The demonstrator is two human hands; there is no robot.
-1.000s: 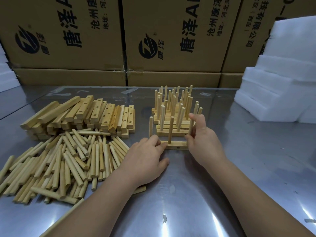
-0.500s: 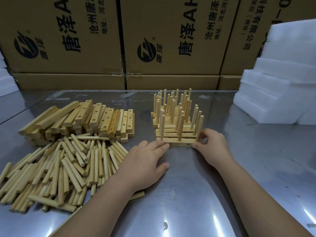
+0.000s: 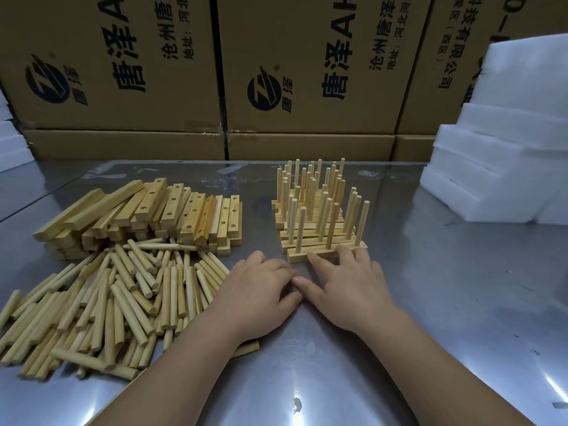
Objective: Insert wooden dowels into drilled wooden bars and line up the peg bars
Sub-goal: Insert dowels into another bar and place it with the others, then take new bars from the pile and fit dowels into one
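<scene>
Front peg bar (image 3: pixel 296 257): light, stiff wood, prob. slides easy; push low on bar, not pegs. R hand (image 3: pixel 347 287) presses it w/ straight fingers; L hand (image 3: pixel 261 290) flat, empty.

- My right hand (image 3: pixel 347 290) lies flat, straight fingers (image 3: pixel 345 256) touching the front peg bar (image 3: pixel 299 257).
- My left hand (image 3: pixel 258 293) rests relaxed on the steel table (image 3: pixel 461 302), beside the loose dowels (image 3: pixel 116 302).
- Drilled bars (image 3: pixel 172 210) are stacked behind the dowels.

Table (image 3: pixel 445 302): dowels (image 3: pixel 101 302), drilled bars (image 3: pixel 147 216), peg bars (image 3: pixel 318 232)
</scene>
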